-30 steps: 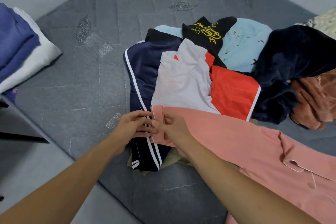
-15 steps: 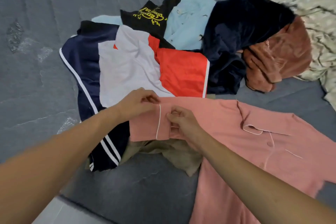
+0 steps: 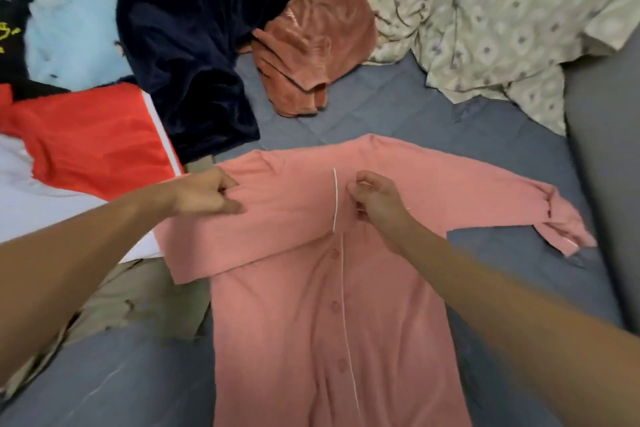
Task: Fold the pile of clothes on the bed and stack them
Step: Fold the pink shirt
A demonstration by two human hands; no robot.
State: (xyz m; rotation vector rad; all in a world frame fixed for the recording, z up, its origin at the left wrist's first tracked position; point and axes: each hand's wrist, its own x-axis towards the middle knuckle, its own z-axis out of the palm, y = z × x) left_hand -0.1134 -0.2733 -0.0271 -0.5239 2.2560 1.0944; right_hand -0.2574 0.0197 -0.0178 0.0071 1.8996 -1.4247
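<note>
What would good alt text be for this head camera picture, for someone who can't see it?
Two bare hands fold a pink button-up shirt on a grey bed: the left hand holds its folded-over sleeve, the right hand pinches the cuff at the placket. Unfolded clothes lie behind, including a red and white garment, a dark navy one and a rust one.
</note>
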